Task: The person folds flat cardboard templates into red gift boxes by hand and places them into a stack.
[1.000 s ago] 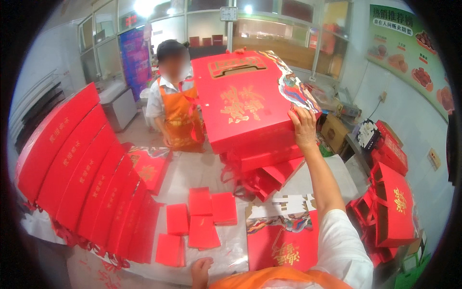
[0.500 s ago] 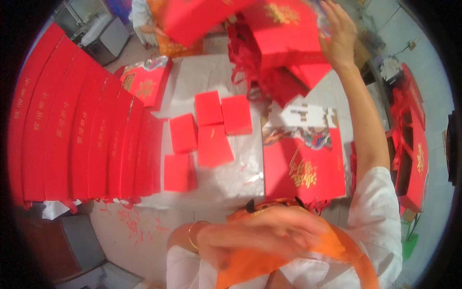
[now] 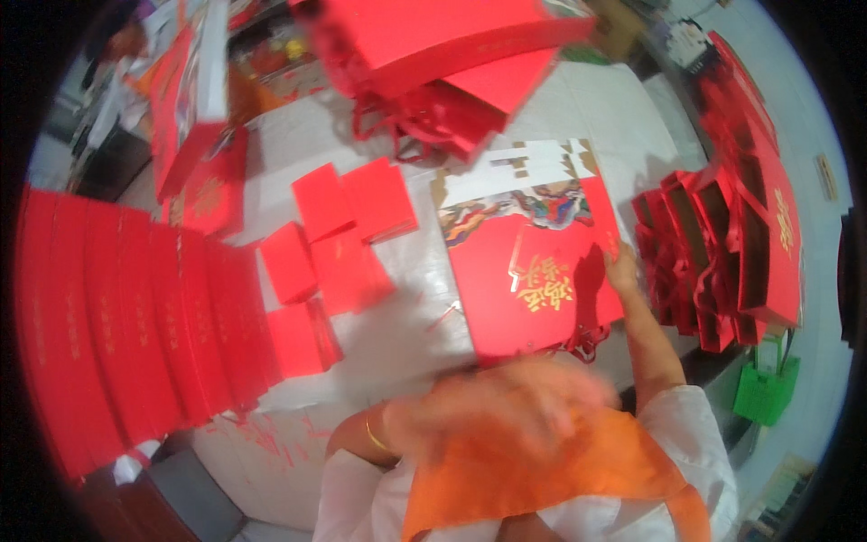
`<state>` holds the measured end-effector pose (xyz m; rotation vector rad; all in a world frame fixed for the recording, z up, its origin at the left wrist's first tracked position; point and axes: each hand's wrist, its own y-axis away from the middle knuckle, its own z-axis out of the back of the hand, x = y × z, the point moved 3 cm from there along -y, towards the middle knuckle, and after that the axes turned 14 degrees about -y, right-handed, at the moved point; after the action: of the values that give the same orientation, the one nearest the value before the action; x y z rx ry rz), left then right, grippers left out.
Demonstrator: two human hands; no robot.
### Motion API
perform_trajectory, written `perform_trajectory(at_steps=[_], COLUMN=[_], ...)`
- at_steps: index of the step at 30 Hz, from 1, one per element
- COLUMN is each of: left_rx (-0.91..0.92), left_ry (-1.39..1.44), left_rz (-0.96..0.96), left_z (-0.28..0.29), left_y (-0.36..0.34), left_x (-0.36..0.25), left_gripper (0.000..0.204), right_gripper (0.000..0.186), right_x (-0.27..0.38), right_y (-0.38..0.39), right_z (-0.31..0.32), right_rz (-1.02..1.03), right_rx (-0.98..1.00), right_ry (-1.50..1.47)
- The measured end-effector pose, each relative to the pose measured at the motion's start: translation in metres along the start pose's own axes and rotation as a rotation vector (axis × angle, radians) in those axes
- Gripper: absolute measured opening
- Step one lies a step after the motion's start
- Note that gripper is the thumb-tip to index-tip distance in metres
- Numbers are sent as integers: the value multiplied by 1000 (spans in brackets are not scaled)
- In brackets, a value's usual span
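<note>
A flat red bag (image 3: 506,307) lies before me on the pale table (image 3: 433,262), gold-lettered, with a multicoloured wave band and white flaps at its far end. My right hand (image 3: 620,268) touches its right edge; whether it grips, I cannot tell. My blurred left hand (image 3: 515,402), its grip unclear, overlaps the near edge. Small red packets (image 3: 348,271) lie left; open-mouthed red bags (image 3: 768,271), dark inside, stand right.

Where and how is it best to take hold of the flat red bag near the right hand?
I would grip the flat red bag by its right edge, coming from the right: it lies flat, that edge is long and fairly straight, and the right hand is there.
</note>
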<state>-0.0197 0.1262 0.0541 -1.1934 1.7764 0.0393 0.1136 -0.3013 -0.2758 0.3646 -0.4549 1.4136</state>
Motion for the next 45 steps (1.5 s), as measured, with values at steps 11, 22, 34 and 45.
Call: perform_trajectory(at_steps=[11, 22, 34, 45], left_rx=[-970, -1323, -1304, -1670], left_ry=[-1340, -1594, -1513, -1004], left_rz=[1106, 779, 826, 501], left_z=[287, 286, 303, 259], left_y=[151, 124, 159, 151], left_x=[342, 356, 355, 344], left_gripper=[51, 30, 33, 19], right_gripper=[55, 51, 65, 48], right_x=[-124, -115, -135, -167], right_y=[18, 27, 19, 39], right_z=[-15, -25, -26, -25], right_rz=[-281, -105, -330, -372], right_rx=[82, -67, -2, -49], right_ry=[198, 95, -81, -296])
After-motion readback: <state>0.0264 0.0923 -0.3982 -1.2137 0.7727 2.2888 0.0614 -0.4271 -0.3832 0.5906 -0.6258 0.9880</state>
